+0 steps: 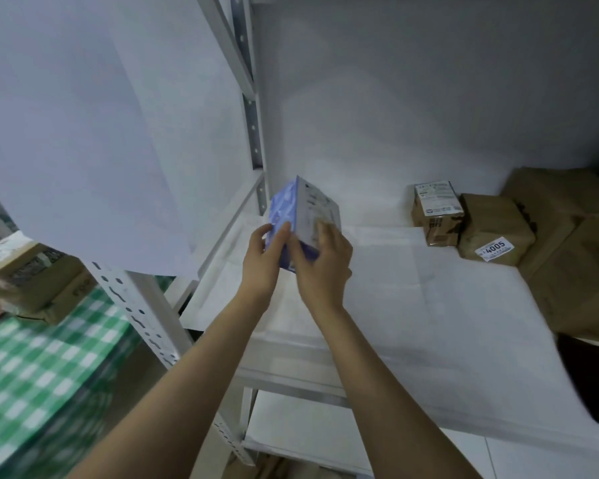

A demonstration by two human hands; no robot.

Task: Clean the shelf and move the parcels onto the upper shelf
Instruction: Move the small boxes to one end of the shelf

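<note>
Both hands are on a small blue-and-white box (pixel 303 219), held tilted up over the left end of the white shelf (pixel 429 305). The left hand (pixel 265 261) wraps its blue side, fingers curled on it, and the right hand (pixel 320 257) clamps the white printed face. Three brown parcels (pixel 495 229) sit grouped at the shelf's back right, well apart from the box.
</note>
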